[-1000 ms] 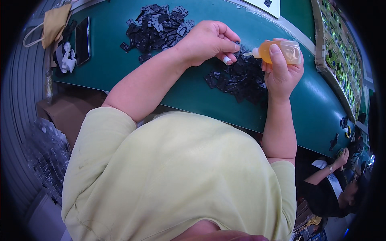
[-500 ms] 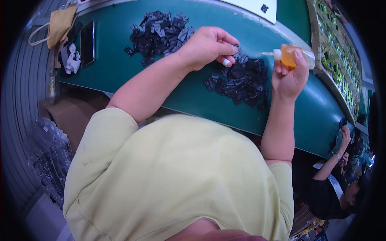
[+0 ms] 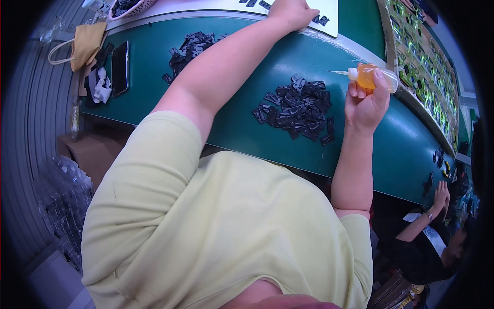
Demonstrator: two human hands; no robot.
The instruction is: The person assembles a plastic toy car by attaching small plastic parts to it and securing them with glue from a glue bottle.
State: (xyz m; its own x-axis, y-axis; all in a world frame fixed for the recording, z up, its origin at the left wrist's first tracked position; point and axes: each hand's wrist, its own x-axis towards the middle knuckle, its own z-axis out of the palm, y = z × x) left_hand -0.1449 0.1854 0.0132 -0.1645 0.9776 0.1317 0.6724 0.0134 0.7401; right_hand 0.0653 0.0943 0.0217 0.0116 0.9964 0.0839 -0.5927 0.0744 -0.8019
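At the far edge of the table my left hand reaches over a white board. Its fingers are drawn together beside small black plastic pieces lying there; anything between them is hidden. My right hand grips a squeeze bottle of orange liquid, tilted sideways with its thin needle tip pointing left. Between my forearms lies a loose pile of black plastic pieces. Another pile of black pieces is partly covered by my left arm.
A pink basket with black pieces stands far left, near a phone and a yellow bag. Along the right runs a cardboard-edged tray of greenish shiny parts. A co-worker's hand is at the table's right end.
My left hand has moved from above the near pile up to the white board, uncovering that pile. The bottle stays in my right hand. The view has shifted slightly.
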